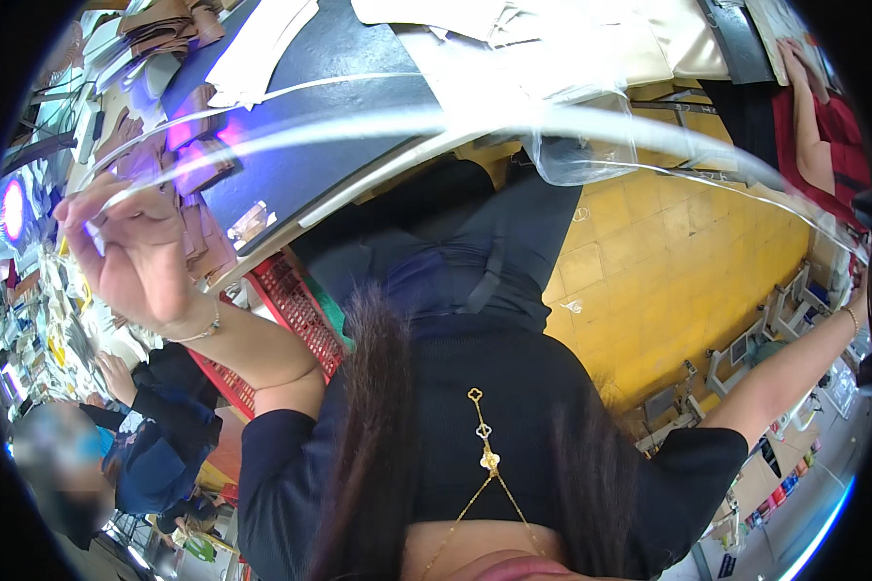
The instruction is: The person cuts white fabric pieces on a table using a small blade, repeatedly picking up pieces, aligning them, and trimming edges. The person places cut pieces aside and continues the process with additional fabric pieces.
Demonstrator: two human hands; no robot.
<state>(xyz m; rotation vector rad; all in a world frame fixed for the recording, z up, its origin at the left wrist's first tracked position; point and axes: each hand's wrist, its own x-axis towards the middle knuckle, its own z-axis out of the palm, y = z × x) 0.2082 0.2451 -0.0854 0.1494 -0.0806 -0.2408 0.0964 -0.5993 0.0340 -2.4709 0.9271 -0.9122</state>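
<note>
My left hand (136, 252) is raised at the left, palm showing and fingers bent inward. A pale translucent strip (358, 136) meets its fingertips, which look closed on it. The strip arcs close across the view, blurred and very bright in the middle. Its other end runs to the far right, beside my right hand (859, 286). That hand is mostly lost at the dark rim, so its fingers are hidden. A bracelet circles each wrist.
A dark-topped table (349, 77) carries white sheets (262, 48) and brown cut pieces (199, 160). Below its edge stands a red plastic crate (295, 300). A clear plastic bag (581, 150) hangs over the yellow tiled floor (669, 252). Co-workers sit at left (165, 436) and right (833, 145).
</note>
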